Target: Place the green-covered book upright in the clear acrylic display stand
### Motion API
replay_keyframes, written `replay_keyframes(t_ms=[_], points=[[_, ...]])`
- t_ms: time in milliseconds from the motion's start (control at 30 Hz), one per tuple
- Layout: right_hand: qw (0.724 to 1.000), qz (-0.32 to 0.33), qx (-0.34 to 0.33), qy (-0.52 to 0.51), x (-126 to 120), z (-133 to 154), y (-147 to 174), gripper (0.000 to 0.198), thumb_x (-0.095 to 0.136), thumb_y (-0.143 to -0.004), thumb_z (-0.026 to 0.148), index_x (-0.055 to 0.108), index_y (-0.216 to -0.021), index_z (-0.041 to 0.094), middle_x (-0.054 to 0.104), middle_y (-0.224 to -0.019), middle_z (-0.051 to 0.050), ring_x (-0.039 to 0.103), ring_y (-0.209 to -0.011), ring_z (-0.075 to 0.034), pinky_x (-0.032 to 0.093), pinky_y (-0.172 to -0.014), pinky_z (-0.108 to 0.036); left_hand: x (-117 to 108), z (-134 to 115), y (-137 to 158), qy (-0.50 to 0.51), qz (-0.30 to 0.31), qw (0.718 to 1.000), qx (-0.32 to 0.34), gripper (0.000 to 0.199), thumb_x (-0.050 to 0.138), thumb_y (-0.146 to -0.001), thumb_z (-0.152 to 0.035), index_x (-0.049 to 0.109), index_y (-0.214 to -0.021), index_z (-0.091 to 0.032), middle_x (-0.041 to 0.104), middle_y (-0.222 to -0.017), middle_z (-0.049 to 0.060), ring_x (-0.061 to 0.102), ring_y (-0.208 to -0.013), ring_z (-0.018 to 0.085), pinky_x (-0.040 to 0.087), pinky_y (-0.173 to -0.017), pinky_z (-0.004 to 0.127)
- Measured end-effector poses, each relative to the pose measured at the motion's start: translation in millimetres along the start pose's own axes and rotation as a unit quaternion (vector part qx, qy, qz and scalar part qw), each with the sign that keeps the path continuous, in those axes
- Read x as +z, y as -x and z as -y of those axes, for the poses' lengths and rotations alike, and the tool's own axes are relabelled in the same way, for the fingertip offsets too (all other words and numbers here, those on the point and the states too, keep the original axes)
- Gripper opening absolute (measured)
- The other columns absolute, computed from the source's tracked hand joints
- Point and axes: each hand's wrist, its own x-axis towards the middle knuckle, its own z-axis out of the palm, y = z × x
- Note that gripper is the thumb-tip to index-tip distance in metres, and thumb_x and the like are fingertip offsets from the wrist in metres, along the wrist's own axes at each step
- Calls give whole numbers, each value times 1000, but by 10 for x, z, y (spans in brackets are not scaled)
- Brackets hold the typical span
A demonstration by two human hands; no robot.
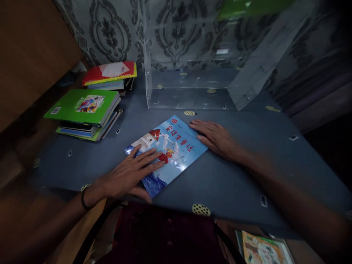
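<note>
A light blue picture book (pixel 178 156) with red Chinese characters lies closed and slantwise on the blue-grey tablecloth, near the table's front. My left hand (pixel 130 174) rests on its lower left part, fingers spread over the cover and the thumb by the bottom corner. Beside the book's upper right edge, my right hand (pixel 216 139) lies flat on the cloth with its fingers stretched out, the fingertips at that edge. Neither hand is closed round anything. A dark band circles my left wrist.
A clear acrylic shelf (pixel 189 101) stands at the back, with something green on top. On the left are a stack with a green book (pixel 66 108) uppermost and another topped by a red book (pixel 92 75). Below the table's front edge is an orange-covered book (pixel 264 251).
</note>
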Motion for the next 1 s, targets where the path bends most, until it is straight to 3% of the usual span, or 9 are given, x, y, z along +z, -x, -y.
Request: replay_keyframes(t_ms=[233, 367, 467, 567, 800, 900, 1000], points=[[999, -31, 18, 28, -29, 142, 44, 44, 36, -105, 36, 54, -144, 27, 59, -147, -11, 51, -140, -28, 42, -113, -59, 78, 186, 88, -43, -74, 988, -130, 74, 40, -101, -60, 20, -162, -23, 28, -166, 18, 24, -156, 31, 26, -123, 59], [995, -61, -1, 84, -54, 334, 80, 40, 42, -102, 30, 62, -136, 20, 60, -145, -16, 49, -142, -32, 37, -115, -64, 101, 206, -23, -58, -96, 982, -152, 67, 36, -103, -59, 31, -156, -19, 34, -164, 20, 33, -152, 32, 33, -120, 55], [994, -58, -36, 90, -43, 556, 110, 38, 45, -101, 25, 64, -133, 19, 59, -146, -17, 49, -142, -33, 35, -116, -65, 64, 224, -168, -70, -105, 979, -157, 62, 39, -103, -58, 41, -149, -17, 46, -155, 21, 45, -143, 34, 40, -113, 53], [995, -31, -71, 70, 2, 866, 155, 39, 44, -101, 18, 63, -135, 18, 61, -144, -16, 51, -140, -30, 40, -115, -61, -9, 240, -341, -92, -102, 978, -155, 56, 44, -101, -56, 47, -142, -17, 56, -142, 19, 54, -129, 33, 46, -105, 51], [990, 2, -140, -33, 132, 1500, 353, 36, 50, -100, 20, 64, -134, 23, 67, -138, -9, 51, -140, -25, 38, -118, -56, -146, 212, -705, -138, -94, 970, -176, 44, 48, -103, -44, 52, -134, -14, 63, -112, 13, 59, -103, 28, 51, -88, 41], [991, -58, -104, -64, 152, 1534, 434, 26, 50, -102, 20, 69, -120, 21, 75, -122, -8, 63, -123, -25, 50, -105, -50, -194, 216, -833, -114, -91, 963, -225, 41, 48, -102, -44, 54, -129, -14, 62, -113, 14, 61, -105, 29, 51, -83, 38], [991, -98, -49, -79, 109, 1504, 473, 23, 49, -103, 19, 70, -113, 18, 75, -115, -9, 65, -108, -24, 57, -89, -40, -261, 285, -938, -60, -59, 954, -287, 39, 52, -99, -45, 58, -121, -13, 66, -110, 14, 65, -100, 29, 48, -79, 35]])
